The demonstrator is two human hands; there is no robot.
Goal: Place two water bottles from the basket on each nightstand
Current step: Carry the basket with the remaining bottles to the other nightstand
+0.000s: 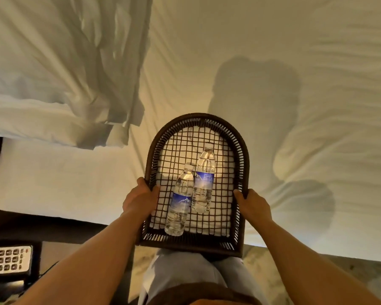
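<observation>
I hold a dark woven basket (240,146) with an arched far end over the edge of the bed. My left hand (139,198) grips its left rim and my right hand (252,204) grips its right rim. Two clear water bottles with blue labels lie side by side on the open mesh bottom, caps pointing away from me. The nearer bottle (180,200) lies left of centre. The farther bottle (204,179) touches it on the right.
A white bed sheet (273,62) fills the view ahead, with a rumpled pillow (42,73) at the left. A dark nightstand (53,249) sits at lower left, bearing a remote control (8,259). My legs and patterned floor (262,267) show below the basket.
</observation>
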